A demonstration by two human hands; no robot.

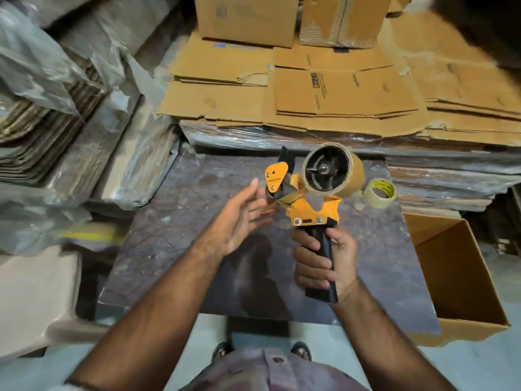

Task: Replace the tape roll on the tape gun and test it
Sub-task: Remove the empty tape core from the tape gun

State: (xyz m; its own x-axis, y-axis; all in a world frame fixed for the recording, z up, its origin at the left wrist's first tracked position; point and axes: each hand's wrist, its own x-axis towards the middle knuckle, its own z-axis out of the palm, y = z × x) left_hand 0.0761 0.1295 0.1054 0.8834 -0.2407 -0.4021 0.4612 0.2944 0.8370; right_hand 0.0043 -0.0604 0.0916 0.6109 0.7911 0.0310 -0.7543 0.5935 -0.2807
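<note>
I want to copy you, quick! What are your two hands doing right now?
Left hand: open, fingers straight, holding nothing, beside the front of the tape gun.
Right hand: closed around the tape gun's black handle, holding it up.

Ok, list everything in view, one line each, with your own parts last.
tape gun: one, yellow and black, held above the table
brown tape roll: one, mounted on the tape gun's hub
clear tape roll: one, pale, lying on the table's far right
table: one, dark mottled top, in front of the person
flattened cardboard: a stack, brown, beyond the table
upright boxes: at least two, brown, on that stack
open box: one, brown, right of the table
wrapped bundles: several, grey plastic, on the left
left hand: open, beside the gun's front end
right hand: gripping the black handle
</note>
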